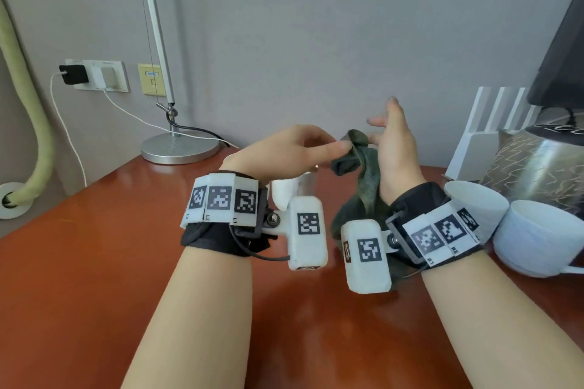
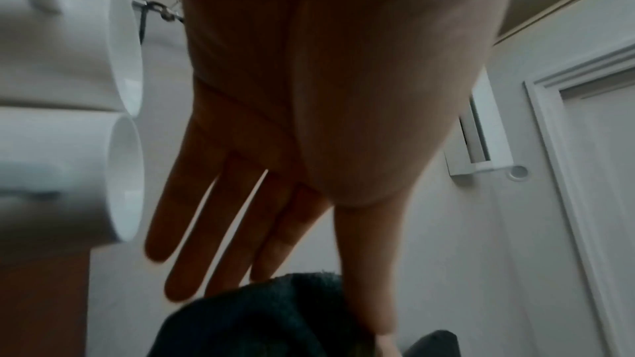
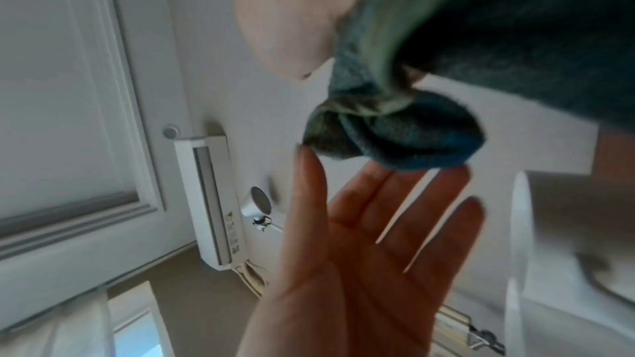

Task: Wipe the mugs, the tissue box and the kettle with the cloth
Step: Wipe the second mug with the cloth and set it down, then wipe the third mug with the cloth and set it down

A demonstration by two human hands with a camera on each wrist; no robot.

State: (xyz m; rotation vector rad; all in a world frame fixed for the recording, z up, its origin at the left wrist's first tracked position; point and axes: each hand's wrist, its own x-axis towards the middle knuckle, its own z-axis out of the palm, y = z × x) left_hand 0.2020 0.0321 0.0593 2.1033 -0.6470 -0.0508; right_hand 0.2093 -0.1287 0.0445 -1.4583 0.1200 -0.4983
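A glossy reddish-brown wooden table (image 1: 94,262) carries a round silver lamp base (image 1: 180,148), two white ceramic mugs (image 1: 534,237), and a patterned tissue box (image 1: 531,164).

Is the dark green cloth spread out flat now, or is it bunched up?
Bunched up. The cloth hangs in crumpled folds between the left hand and the right hand, not flat.
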